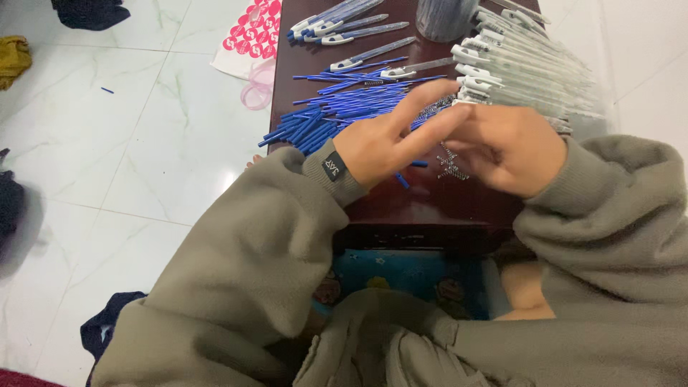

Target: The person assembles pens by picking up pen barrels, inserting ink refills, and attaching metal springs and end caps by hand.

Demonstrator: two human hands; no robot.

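Hands are meeting over the table (430, 208): the left hand (383, 143) is stretching its fingers out half open, the right hand (512, 147) is curling loosely, its hold hidden, just above small springs (451, 163) beside the blue tubes (322, 118).

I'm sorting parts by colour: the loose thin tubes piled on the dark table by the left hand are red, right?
Not red: the head view shows the pile of thin tubes is blue. It does lie on the dark table, beside the left hand.
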